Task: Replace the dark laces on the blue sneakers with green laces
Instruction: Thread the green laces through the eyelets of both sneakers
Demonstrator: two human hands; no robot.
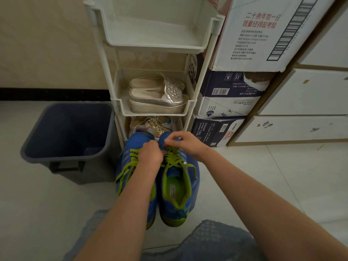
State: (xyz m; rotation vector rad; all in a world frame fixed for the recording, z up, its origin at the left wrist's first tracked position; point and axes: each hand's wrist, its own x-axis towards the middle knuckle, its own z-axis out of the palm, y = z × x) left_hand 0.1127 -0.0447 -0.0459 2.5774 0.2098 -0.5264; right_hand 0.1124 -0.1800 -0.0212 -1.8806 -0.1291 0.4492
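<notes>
The flat green fabric lace (175, 159) is pinched in curled fingers of left hand (150, 154) and right hand (185, 143) — likely soft, limp; best gripped beside the fingers.

Two blue sneakers (194, 178) stand upright side by side on the floor (56, 204) just before me, toes pointing away. Both carry green laces (175, 157), criss-crossed up the eyelets, their loose ends trailing over the green-lined openings.
</notes>
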